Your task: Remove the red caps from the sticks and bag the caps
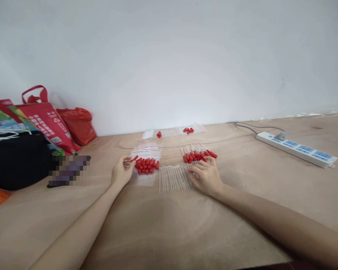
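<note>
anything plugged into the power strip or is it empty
Plugged in: a grey plug sits in the white power strip, towards its far end.

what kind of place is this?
Likely an improvised indoor workspace: a wooden tabletop against a plain wall, a power strip, and loose red bulbs beside clear droppers' thin tubes.

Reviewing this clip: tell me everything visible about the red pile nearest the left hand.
The red pile is many small, glossy caps, rubbery-looking, with rounded ends mostly toward the person. They lie loosely heaped on clear bags with red lines, on the wooden table, left of a row of clear tubes. At its left edge, the left hand seems to pinch one cap.
</note>
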A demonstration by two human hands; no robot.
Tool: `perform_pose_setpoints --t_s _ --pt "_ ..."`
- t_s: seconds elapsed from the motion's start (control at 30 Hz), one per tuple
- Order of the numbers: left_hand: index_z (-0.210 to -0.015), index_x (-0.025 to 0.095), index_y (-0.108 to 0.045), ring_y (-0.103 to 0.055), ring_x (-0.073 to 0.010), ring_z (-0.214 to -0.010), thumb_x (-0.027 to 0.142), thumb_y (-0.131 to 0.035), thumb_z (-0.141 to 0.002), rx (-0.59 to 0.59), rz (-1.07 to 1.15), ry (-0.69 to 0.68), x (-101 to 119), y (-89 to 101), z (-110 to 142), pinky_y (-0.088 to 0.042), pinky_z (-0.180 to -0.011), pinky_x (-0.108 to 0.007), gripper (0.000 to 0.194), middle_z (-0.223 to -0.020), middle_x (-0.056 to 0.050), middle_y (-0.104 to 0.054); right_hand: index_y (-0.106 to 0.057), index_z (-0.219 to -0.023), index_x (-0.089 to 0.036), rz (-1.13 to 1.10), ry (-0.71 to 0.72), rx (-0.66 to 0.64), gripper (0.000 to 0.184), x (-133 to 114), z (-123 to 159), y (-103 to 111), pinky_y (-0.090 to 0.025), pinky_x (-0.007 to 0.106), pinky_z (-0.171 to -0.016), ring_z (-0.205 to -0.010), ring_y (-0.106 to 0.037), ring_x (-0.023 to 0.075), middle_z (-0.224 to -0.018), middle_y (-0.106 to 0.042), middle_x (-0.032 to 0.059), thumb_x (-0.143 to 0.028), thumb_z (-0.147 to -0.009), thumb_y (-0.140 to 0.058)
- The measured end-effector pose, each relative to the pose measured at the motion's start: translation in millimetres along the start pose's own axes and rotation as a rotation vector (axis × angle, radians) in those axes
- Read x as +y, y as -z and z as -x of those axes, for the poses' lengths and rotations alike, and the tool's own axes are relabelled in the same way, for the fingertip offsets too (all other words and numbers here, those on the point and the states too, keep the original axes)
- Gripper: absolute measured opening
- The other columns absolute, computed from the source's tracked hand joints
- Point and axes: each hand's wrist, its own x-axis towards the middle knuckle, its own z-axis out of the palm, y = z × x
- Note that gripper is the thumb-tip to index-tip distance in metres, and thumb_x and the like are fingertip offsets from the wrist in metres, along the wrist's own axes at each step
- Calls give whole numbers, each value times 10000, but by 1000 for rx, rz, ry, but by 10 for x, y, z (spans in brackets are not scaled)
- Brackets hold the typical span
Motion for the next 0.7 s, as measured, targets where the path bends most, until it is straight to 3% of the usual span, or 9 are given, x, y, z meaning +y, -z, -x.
perform_pose_setpoints --t_s 0.2,0.47,0.7 --pt "-833 195 -560 -596 -186 -809 412 -469 -707 -70 -35 -26 107 6 18 -465 -730 -287 267 -862 -41 -650 -629 -694 -215 -21 -5 -35 150 -63 0 -5 -215 371 -848 -655 -482 121 -612 -618 -19 -261 -775 -512" --pt "-976 209 -575 -587 -213 -953 398 -406 -779 -105 -72 -9 121 57 40 -443 -830 -318 321 -1009 -44 -650 -664 -737 -215 -73 20 -131 361 -146 -13 77 -212 388 -822 -714 -468 148 -659 -602 16 -537 -749 -502" --pt "-1080 171 -542 -558 -207 -1026 381 -379 -803 -135 -57 -47 110 40 35 -422 -892 -326 384 -1067 -67 -630 -670 -766 -217 -99 14 -187 426 -148 -6 68 -205 398 -831 -738 -469 159 -678 -588 19 -604 -713 -498"
